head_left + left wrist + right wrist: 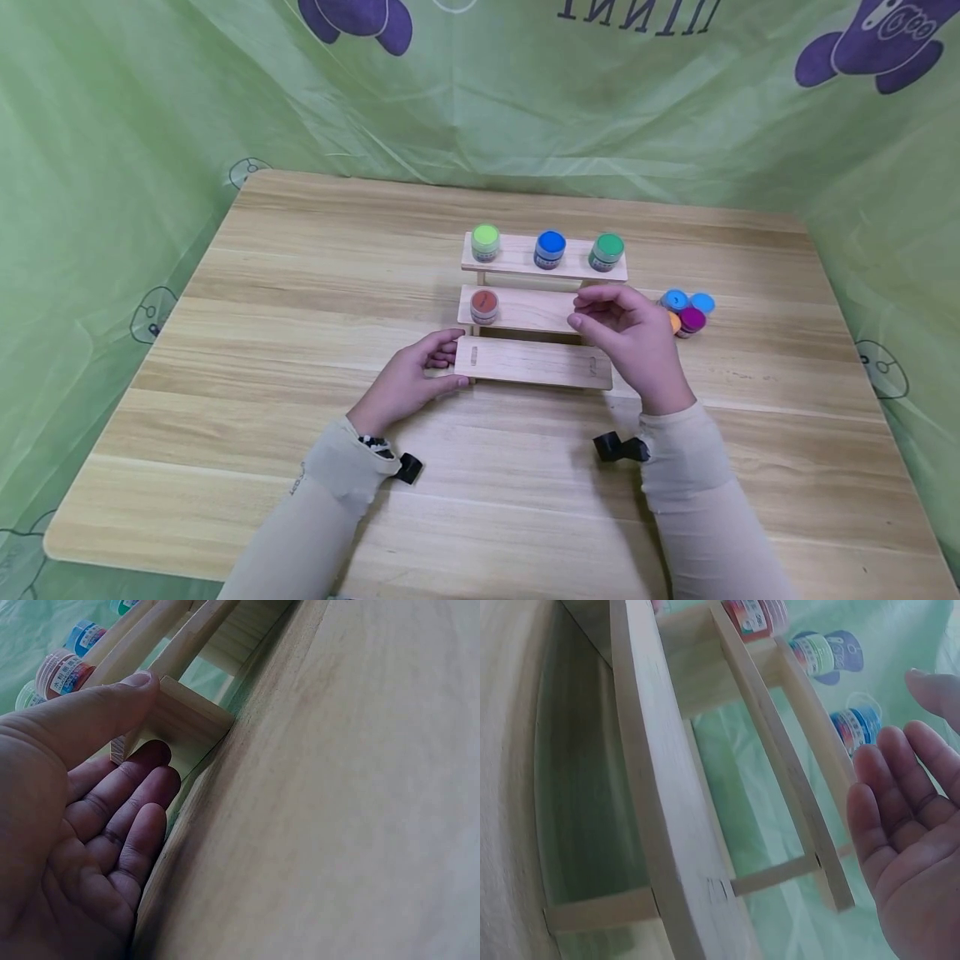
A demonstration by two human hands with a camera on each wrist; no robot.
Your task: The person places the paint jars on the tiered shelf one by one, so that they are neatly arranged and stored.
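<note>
A three-step wooden rack [534, 362] stands on the table. My left hand [408, 375] holds the left end of its lowest step, thumb at the front corner and fingers at the side, as the left wrist view shows. My right hand [633, 342], fingers loosely bent and holding nothing, hovers over the right end of the middle step. On that step's left end sits a small jar with a reddish-brown lid [484, 307]. Along the top step stand jars with a light green lid [486, 242], a blue lid [551, 248] and a dark green lid [607, 252].
Just right of the rack, several more jars cluster on the table [262, 333]: two with light blue lids [702, 303], one magenta [691, 322] and one orange [674, 323], partly hidden by my right hand. Green printed cloth [525, 117] hangs behind and beside the table.
</note>
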